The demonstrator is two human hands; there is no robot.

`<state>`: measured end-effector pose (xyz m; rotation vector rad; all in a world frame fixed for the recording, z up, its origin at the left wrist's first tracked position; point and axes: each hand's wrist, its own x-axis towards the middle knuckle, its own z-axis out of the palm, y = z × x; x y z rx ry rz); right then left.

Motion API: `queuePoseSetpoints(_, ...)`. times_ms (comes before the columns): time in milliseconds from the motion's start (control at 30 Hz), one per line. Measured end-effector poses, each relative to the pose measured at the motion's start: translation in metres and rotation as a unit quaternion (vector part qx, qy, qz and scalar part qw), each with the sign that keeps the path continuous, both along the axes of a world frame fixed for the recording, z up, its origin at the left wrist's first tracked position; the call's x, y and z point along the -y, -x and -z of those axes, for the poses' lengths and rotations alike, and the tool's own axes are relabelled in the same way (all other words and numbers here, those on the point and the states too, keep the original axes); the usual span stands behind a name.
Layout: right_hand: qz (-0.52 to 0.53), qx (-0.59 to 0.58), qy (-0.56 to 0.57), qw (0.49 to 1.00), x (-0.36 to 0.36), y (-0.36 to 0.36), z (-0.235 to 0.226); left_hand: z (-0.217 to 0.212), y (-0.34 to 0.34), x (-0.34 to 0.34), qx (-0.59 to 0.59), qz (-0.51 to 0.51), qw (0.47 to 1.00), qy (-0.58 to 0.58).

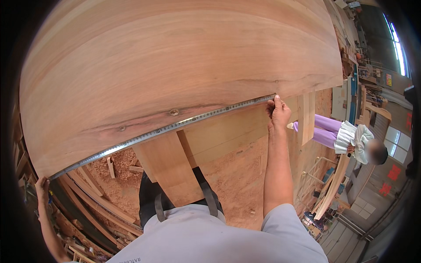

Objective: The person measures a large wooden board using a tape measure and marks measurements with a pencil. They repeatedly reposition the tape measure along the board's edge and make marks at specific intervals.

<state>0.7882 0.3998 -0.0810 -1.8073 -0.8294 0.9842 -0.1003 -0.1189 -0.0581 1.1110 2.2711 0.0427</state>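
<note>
A steel tape measure point(158, 131) is stretched along the near edge of a wide wooden panel point(175, 57). Between finger and thumb, my right hand point(279, 113) pinches the tape's right end at the panel edge. Far to the left, my left hand point(42, 186) is closed at the tape's other end, by the panel's near left corner. Its fingers are small and partly hidden there. Dark grain streaks and a knot point(174, 112) mark the wood just beyond the tape.
Beneath the panel a board point(169, 166) juts toward my body. Shavings point(239, 184) cover the floor. Long timber strips point(98, 199) lie at lower left. At right stands a person in purple trousers point(326, 130), near stacked planks point(332, 186).
</note>
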Motion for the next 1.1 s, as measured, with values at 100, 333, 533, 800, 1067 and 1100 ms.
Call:
queuePoseSetpoints(100, 0.009, 0.039, -0.002, 0.999, 0.000, 0.002, -0.006, -0.001, -0.029, -0.022, 0.019, 0.024, 0.999, -0.041)
queuePoseSetpoints(333, -0.042, 0.036, -0.004, 0.998, 0.001, 0.006, -0.008, -0.007, -0.053, -0.057, 0.022, 0.041, 0.999, -0.011)
queuePoseSetpoints(533, -0.059, 0.034, 0.006, 0.998, 0.004, 0.012, -0.010, -0.005, -0.064, -0.062, 0.039, 0.018, 0.998, -0.043)
queuePoseSetpoints(800, -0.039, 0.062, -0.017, 0.997, 0.008, 0.024, -0.007, -0.013, -0.060, -0.072, -0.006, 0.054, 0.998, 0.013)
queuePoseSetpoints(1067, -0.012, 0.186, -0.047, 0.981, 0.013, 0.038, -0.002, -0.015, -0.064, -0.077, 0.032, -0.019, 0.999, 0.024)
queuePoseSetpoints(1100, -0.013, 0.174, -0.050, 0.983, 0.013, 0.037, 0.000, -0.018, -0.067, -0.079, 0.017, -0.015, 0.999, 0.045)
